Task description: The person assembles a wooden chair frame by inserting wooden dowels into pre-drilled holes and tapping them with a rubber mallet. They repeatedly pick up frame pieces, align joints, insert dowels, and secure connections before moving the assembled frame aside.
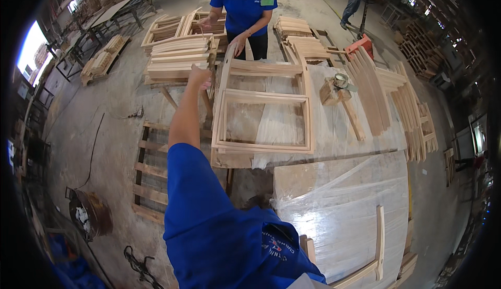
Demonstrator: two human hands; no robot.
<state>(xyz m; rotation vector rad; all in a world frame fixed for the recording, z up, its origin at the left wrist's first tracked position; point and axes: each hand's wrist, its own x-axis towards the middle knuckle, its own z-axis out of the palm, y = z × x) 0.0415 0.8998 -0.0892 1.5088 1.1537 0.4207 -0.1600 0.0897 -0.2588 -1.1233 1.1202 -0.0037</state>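
My left arm stretches forward, and my left hand [200,77] is at the near right end of a stack of pale wooden slats [175,62]. Its fingers are curled closed at a slat's end, though the grip is partly hidden. Right of that hand, several light wooden frames [266,99] lie stacked on the plastic-covered table [334,116]. My right hand is not in view. Opposite, a person in a blue shirt [242,2] has one hand [239,43] at the far left corner of the frames and the other [206,24] above the slats.
A wooden block with a tape roll [335,89] sits on the table. Curved wooden pieces [371,90] line its right side. Nearer is a plastic-wrapped board [344,195] with an angled wooden piece [380,242]. Left on the floor are a pallet [151,169] and a rusty bin [91,213].
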